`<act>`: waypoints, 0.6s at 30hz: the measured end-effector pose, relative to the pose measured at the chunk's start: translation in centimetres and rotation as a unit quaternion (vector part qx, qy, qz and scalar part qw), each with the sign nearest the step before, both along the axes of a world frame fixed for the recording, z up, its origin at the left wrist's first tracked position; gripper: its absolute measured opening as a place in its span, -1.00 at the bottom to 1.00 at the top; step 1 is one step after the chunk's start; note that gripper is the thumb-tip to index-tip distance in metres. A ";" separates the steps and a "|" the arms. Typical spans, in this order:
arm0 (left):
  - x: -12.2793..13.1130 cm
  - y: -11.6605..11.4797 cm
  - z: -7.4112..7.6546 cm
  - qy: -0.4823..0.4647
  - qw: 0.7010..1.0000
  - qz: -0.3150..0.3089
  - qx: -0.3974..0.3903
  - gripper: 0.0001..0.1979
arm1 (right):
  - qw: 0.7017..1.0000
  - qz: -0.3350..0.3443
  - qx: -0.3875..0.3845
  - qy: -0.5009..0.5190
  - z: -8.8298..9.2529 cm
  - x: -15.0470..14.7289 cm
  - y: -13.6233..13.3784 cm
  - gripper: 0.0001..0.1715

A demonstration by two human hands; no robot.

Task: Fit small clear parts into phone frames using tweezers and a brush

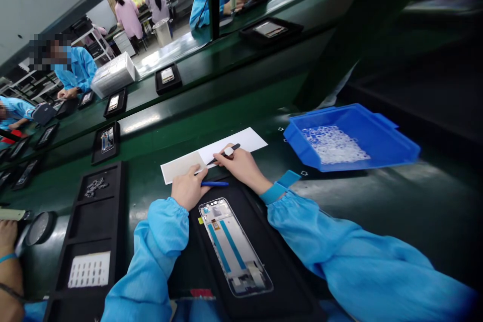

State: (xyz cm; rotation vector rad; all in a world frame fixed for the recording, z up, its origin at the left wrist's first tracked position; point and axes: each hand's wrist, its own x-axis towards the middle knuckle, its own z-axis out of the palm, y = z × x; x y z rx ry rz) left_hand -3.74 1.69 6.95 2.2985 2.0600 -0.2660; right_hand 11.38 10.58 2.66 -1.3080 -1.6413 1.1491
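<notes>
My right hand [239, 165] pinches a slim black tool, seemingly tweezers [234, 147], with its tip over a white sheet [241, 142]. Something small and white shows at the fingers of that hand. My left hand [187, 188] presses on the beige part of the sheet with a fingertip. A blue pen-like stick [217, 184] juts out from under its palm, gripped by the curled fingers. Nearer to me, a phone frame [241, 256] with two blue strips lies in a black tray [277, 282], between my forearms.
To the right stands a blue bin [385, 136] of small clear pieces, with a few loose pieces beside it. A compartmented black tray [116, 206] holds small dark parts and a white card [89, 269]. Phone trays line the bench behind. Another person's hand [7, 236] is at far left.
</notes>
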 end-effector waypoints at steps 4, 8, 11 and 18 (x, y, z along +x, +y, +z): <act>0.0 0.0 -0.1 0.001 1.000 0.000 0.000 -0.54 | 1.000 0.001 -0.010 0.006 -0.3 0.0 0.1 -0.83; -0.1 0.0 -0.2 -0.004 1.000 -0.001 0.004 -0.54 | 1.000 -0.002 -0.022 0.020 -0.4 0.0 0.2 -0.85; -0.1 -0.1 -0.1 -0.003 1.000 -0.001 0.005 -0.53 | 1.000 -0.008 -0.023 0.017 -0.1 0.0 0.2 -0.84; 0.0 0.0 -0.3 0.000 1.000 0.003 -0.002 -0.52 | 1.000 -0.009 -0.027 0.001 0.6 -0.1 -0.1 -0.80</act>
